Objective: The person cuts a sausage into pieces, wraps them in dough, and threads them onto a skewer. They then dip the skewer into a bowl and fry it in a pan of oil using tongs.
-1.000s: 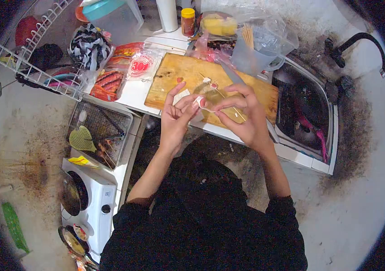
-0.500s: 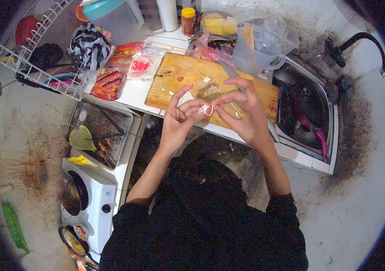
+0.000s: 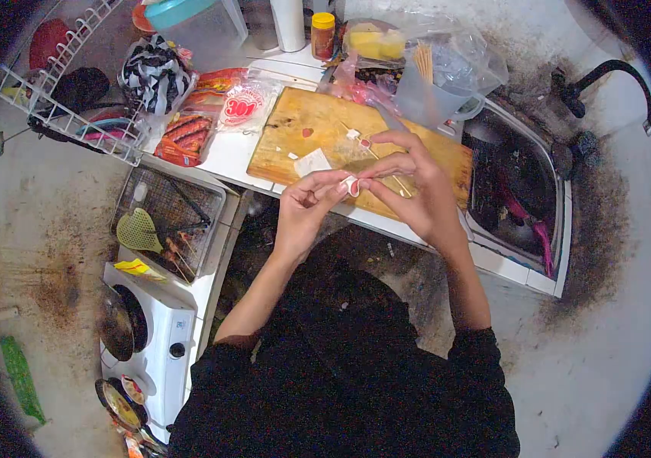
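Observation:
Between my two hands, above the near edge of the cutting board [image 3: 283,126], is a small piece of white dough wrapper [image 3: 351,185] folded around a red sausage slice. My left hand [image 3: 302,214] pinches it from the left with thumb and fingertips. From the other side my right hand [image 3: 431,202] pinches it too, its upper fingers bent above. A flat white wrapper sheet [image 3: 312,162] lies on the board just beyond my left hand. Another red slice [image 3: 307,133] is farther back. A thin skewer [image 3: 396,177] with small pieces near it lies partly behind my right hand.
A knife [image 3: 391,120] rests at the board's back edge. Sausage packs [image 3: 186,137] lie left of it, and a pitcher [image 3: 426,99] with skewers stands behind. The sink [image 3: 559,221] is at right; a stove [image 3: 165,336] and wire-mesh tray [image 3: 159,195] are at left.
My left hand's raised index finger has come down onto the wrapper piece, uncovering more of the flat sheet on the board. Both hands still hold the piece in nearly the same place.

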`<state>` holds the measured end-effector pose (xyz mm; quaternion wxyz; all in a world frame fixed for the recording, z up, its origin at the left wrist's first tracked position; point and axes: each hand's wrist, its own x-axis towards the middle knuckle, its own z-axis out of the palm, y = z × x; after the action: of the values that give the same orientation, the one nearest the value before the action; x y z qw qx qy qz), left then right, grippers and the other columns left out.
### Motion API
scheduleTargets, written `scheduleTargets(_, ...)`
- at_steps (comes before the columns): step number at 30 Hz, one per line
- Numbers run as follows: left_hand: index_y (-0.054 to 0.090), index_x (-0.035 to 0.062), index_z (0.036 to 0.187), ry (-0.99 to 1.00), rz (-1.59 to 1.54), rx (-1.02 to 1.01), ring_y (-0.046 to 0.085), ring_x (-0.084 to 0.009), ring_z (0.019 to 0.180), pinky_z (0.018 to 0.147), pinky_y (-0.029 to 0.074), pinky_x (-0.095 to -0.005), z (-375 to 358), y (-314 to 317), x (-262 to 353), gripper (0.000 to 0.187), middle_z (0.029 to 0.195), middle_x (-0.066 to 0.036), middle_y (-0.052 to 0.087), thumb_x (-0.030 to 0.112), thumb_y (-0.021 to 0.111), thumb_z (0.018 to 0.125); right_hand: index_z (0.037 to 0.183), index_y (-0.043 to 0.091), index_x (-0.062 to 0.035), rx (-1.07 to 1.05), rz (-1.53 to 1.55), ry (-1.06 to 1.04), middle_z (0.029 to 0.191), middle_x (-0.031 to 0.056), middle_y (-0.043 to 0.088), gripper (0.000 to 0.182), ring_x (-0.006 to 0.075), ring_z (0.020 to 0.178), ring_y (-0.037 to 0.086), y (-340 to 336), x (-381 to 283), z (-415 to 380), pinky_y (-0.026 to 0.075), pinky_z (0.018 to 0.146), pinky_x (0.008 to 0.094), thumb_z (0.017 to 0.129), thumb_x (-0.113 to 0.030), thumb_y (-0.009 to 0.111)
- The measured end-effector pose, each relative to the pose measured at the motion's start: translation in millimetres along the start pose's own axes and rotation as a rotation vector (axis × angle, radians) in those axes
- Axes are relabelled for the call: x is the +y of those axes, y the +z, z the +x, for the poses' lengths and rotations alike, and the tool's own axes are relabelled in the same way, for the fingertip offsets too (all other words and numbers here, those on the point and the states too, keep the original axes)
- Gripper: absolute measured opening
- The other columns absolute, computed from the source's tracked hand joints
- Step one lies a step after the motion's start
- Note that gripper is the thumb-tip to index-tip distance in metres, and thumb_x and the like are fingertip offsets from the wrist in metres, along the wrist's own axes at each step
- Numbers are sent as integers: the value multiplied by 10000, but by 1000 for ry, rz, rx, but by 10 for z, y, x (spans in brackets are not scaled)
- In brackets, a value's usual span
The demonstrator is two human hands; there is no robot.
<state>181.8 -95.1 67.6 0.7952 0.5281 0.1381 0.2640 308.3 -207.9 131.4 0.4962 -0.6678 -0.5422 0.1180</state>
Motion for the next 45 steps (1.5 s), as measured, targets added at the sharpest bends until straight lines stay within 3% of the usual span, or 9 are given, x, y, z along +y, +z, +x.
scheduleTargets(15,537,-36,1101,-124,79,112,576,-109,895,814,438,-237,-5,25,-188,324,1019,-106,605,39,602,792,1075,449,-50,-13,348,330,858,74,619,371,126,834,587,168,346,-115,462,765,272,765,-88,649)
scheduleTargets(18,550,-37,1081,-68,61,178,579,-111,893,802,441,-229,26,-3,-152,303,1011,-108,608,28,600,789,1065,458,-40,-46,17,438,923,96,591,308,181,871,583,99,558,-175,469,746,311,806,-141,591)
scheduleTargets(20,556,-36,1072,-60,74,224,580,-112,888,798,441,-226,58,-60,-147,293,1007,-110,609,28,600,789,1051,466,-30,-26,-796,323,947,127,548,262,276,895,556,68,673,-224,464,730,366,820,-139,525)
scheduleTargets(23,563,-33,1062,-26,70,269,582,-116,885,791,441,-222,105,-124,-153,288,999,-114,611,28,607,784,1006,477,-29,-34,-847,321,924,159,520,209,348,882,523,144,865,-263,447,738,408,802,-72,481)
scheduleTargets(30,574,-48,1022,80,113,387,594,-116,839,784,445,-218,232,-198,-93,287,941,-113,627,20,644,752,960,462,-18,-98,-827,201,949,185,510,149,343,893,523,200,1045,-216,433,727,429,823,-29,405)
scheduleTargets(33,585,-55,989,174,119,451,603,-118,802,760,457,-215,327,-251,-38,260,900,-118,636,19,649,748,918,471,-1,138,-656,30,791,153,522,100,276,745,556,182,776,-302,434,624,366,854,-53,414)
scheduleTargets(35,589,-45,991,214,136,447,594,-119,821,760,454,-222,383,-352,-28,256,916,-107,631,32,645,754,901,515,9,217,-298,187,619,85,460,128,151,552,475,149,360,-365,372,510,293,879,-93,441)
scheduleTargets(38,596,-36,990,258,172,441,584,-120,842,763,451,-229,422,-378,67,253,930,-102,626,38,646,753,977,548,-11,115,-181,415,823,150,594,169,244,631,562,195,34,-449,441,601,320,857,-114,489)
scheduleTargets(45,621,-39,937,348,244,448,588,-119,798,748,458,-227,413,-347,203,217,896,-104,633,20,662,732,978,586,-65,140,-119,367,798,134,612,164,214,586,563,328,41,-452,439,555,313,837,-111,517)
